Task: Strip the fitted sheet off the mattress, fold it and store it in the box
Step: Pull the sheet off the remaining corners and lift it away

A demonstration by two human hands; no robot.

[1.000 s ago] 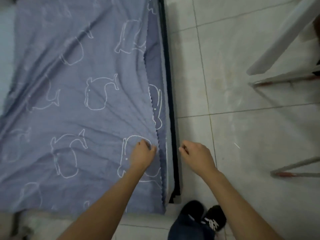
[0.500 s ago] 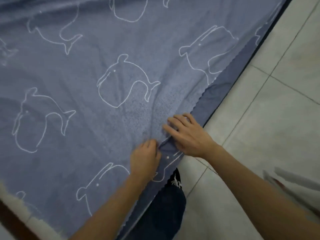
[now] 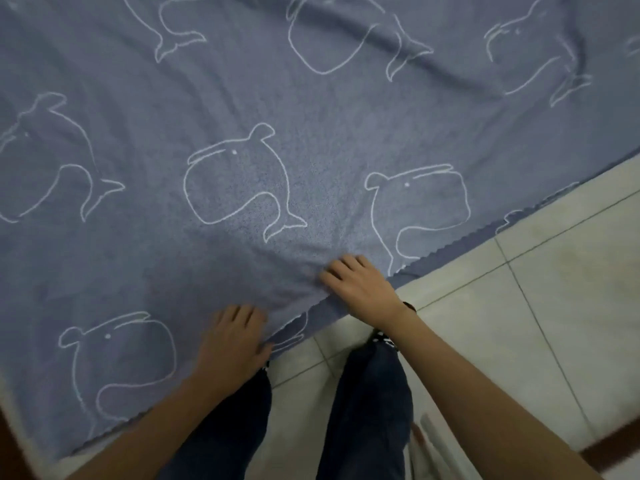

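The blue sheet (image 3: 311, 133) with white whale outlines lies spread wide and fills most of the view, its zigzag-cut edge running diagonally along the floor side. My left hand (image 3: 235, 337) rests flat on the sheet right at that edge, thumb against the hem. My right hand (image 3: 360, 285) lies a little farther along the same edge, fingers spread on the fabric, and creases fan out from its fingertips. A second layer of the sheet shows under the edge between the hands. The mattress is hidden beneath the cloth. No box is in view.
Pale floor tiles (image 3: 519, 323) lie to the right of the sheet's edge. My legs in dark trousers (image 3: 370, 410) stand on them beside the edge. A white bar (image 3: 436, 441) on the floor shows at the bottom right.
The view swung from the bed's side over the floor to above the sheet. My right hand came onto the sheet's edge. My left hand went from clenched on the fabric to lying flat.
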